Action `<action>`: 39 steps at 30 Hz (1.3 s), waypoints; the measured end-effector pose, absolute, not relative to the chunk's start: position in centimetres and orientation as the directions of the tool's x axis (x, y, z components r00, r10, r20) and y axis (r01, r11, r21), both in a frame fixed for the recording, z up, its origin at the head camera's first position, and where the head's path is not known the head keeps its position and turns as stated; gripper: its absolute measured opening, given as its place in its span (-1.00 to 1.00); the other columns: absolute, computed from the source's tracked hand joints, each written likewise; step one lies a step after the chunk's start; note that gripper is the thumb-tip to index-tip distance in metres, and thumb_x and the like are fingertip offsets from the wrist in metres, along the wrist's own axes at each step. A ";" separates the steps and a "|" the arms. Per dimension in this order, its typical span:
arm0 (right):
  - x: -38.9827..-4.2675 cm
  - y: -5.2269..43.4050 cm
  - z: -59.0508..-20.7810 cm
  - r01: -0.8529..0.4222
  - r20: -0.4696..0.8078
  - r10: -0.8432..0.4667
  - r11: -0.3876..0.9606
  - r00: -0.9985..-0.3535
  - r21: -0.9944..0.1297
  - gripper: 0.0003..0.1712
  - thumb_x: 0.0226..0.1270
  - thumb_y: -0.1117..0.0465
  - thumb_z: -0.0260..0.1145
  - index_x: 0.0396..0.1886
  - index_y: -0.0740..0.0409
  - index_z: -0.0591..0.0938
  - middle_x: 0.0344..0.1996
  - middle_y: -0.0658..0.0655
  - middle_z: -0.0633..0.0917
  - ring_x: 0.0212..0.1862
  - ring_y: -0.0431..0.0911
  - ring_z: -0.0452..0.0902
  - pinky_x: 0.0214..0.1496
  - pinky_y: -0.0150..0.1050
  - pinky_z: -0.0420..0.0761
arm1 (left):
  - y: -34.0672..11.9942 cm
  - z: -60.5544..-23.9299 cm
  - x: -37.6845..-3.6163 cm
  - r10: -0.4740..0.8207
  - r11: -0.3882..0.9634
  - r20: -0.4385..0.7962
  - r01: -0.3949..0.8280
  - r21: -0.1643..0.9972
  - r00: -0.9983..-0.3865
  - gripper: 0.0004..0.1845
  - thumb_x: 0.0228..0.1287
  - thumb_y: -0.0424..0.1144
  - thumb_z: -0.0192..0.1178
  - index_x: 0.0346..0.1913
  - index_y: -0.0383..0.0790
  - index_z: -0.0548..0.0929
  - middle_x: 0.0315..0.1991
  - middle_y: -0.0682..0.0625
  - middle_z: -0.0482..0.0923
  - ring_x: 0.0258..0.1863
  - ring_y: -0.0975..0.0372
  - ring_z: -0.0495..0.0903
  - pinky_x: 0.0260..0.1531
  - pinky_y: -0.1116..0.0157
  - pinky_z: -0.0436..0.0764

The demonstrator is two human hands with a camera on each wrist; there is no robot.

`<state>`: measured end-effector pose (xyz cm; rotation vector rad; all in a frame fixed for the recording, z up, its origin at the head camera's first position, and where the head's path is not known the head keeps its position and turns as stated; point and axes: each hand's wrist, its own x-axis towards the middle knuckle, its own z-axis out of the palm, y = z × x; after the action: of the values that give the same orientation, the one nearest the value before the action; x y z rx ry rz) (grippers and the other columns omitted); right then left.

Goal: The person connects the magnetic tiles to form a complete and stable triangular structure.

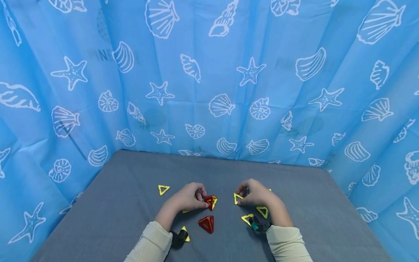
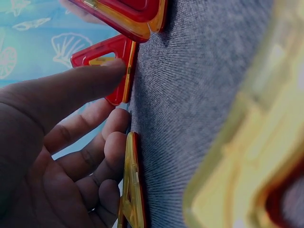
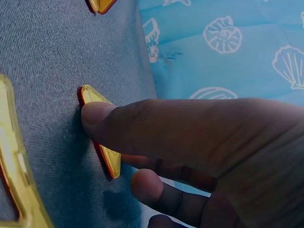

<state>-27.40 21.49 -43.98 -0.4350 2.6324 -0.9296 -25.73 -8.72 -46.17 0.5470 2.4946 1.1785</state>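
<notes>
My left hand [image 1: 200, 199] pinches a small red-and-yellow triangle tile assembly [image 1: 211, 202] standing on the grey table [image 1: 131, 203]. In the left wrist view the thumb [image 2: 90, 78] presses on a red triangle tile [image 2: 110, 53], and the curled fingers lie beside a yellow-edged tile [image 2: 131, 190]. My right hand [image 1: 243, 196] holds a yellow triangle tile [image 1: 237, 198] at its fingertips. In the right wrist view the thumb [image 3: 102, 116] lies on that yellow tile [image 3: 108, 156], with a finger beneath it.
A red tile pyramid [image 1: 207, 223] stands between my wrists. Loose yellow triangles lie at the far left [image 1: 163, 189], by my right wrist [image 1: 262, 211] [image 1: 247, 219] and by my left wrist [image 1: 185, 234]. A blue shell-print curtain [image 1: 209, 91] closes in the table.
</notes>
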 end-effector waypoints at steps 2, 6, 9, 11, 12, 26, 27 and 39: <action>-27.5 21.5 -44.1 -0.189 -0.187 -0.394 0.739 -0.900 -0.647 -0.71 0.14 0.31 0.65 -0.15 0.18 0.78 -0.28 0.05 0.70 -0.25 -0.08 0.56 -0.22 -0.17 0.56 | -8.7 -46.1 -25.7 0.473 0.582 -0.123 0.204 0.787 -0.872 -0.78 0.30 -0.24 0.52 -0.13 -0.16 0.66 -0.36 -0.03 0.58 -0.41 0.18 0.51 -0.34 0.23 0.48; -27.4 21.3 -44.2 -0.195 -0.189 -0.402 0.738 -0.896 -0.645 -0.72 0.14 0.31 0.65 -0.15 0.17 0.78 -0.28 0.04 0.70 -0.24 -0.09 0.55 -0.21 -0.17 0.56 | -8.7 -46.1 -25.7 0.479 0.577 -0.113 0.215 0.788 -0.871 -0.80 0.31 -0.26 0.51 -0.17 -0.17 0.66 -0.37 -0.03 0.58 -0.42 0.18 0.52 -0.34 0.23 0.49; -27.4 21.0 -44.3 -0.194 -0.189 -0.400 0.741 -0.897 -0.643 -0.72 0.14 0.30 0.66 -0.16 0.16 0.77 -0.29 0.03 0.69 -0.24 -0.10 0.54 -0.20 -0.17 0.55 | -8.7 -46.2 -25.7 0.479 0.578 -0.110 0.219 0.786 -0.871 -0.82 0.32 -0.24 0.50 -0.21 -0.16 0.66 -0.37 -0.01 0.58 -0.41 0.18 0.52 -0.34 0.22 0.49; -27.4 20.8 -44.3 -0.196 -0.187 -0.400 0.741 -0.897 -0.642 -0.73 0.14 0.29 0.66 -0.18 0.16 0.77 -0.30 0.04 0.69 -0.25 -0.10 0.54 -0.20 -0.17 0.55 | -8.7 -46.2 -25.7 0.482 0.577 -0.105 0.225 0.785 -0.870 -0.82 0.32 -0.24 0.50 -0.23 -0.16 0.67 -0.37 -0.01 0.59 -0.40 0.18 0.53 -0.34 0.21 0.49; -27.4 20.7 -44.4 -0.198 -0.184 -0.400 0.741 -0.898 -0.642 -0.73 0.14 0.28 0.66 -0.19 0.15 0.76 -0.31 0.04 0.68 -0.25 -0.09 0.53 -0.21 -0.17 0.54 | -8.7 -46.2 -25.7 0.484 0.576 -0.101 0.230 0.784 -0.869 -0.82 0.32 -0.24 0.50 -0.24 -0.16 0.67 -0.37 -0.01 0.59 -0.40 0.17 0.53 -0.34 0.21 0.49; -27.0 19.6 -44.3 -0.254 -0.137 -0.426 0.736 -0.894 -0.627 -0.75 0.19 0.24 0.64 -0.16 0.14 0.78 -0.30 0.02 0.70 -0.22 -0.11 0.55 -0.15 -0.16 0.58 | -8.7 -46.5 -25.8 0.494 0.571 -0.081 0.253 0.781 -0.866 -0.83 0.33 -0.22 0.50 -0.28 -0.11 0.66 -0.38 0.02 0.60 -0.41 0.18 0.54 -0.34 0.20 0.51; -27.0 19.5 -44.3 -0.260 -0.132 -0.429 0.735 -0.893 -0.626 -0.75 0.20 0.23 0.64 -0.16 0.14 0.78 -0.30 0.02 0.70 -0.23 -0.12 0.55 -0.15 -0.16 0.59 | -8.7 -46.6 -25.8 0.492 0.574 -0.082 0.252 0.779 -0.867 -0.83 0.33 -0.22 0.50 -0.28 -0.10 0.66 -0.38 0.02 0.60 -0.40 0.18 0.54 -0.33 0.20 0.51; -26.6 17.4 -44.7 -0.354 -0.088 -0.513 0.697 -0.854 -0.624 -0.75 0.24 0.22 0.61 -0.13 0.15 0.77 -0.29 0.03 0.71 -0.23 -0.11 0.56 -0.20 -0.17 0.59 | -8.5 -46.6 -25.9 0.478 0.585 -0.090 0.240 0.775 -0.874 -0.82 0.32 -0.23 0.50 -0.30 -0.10 0.66 -0.40 0.03 0.60 -0.41 0.18 0.53 -0.33 0.19 0.50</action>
<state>-26.63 17.44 -44.73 -0.6914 2.6517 -0.8966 -25.88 -8.54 -46.64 0.5884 2.5277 1.1728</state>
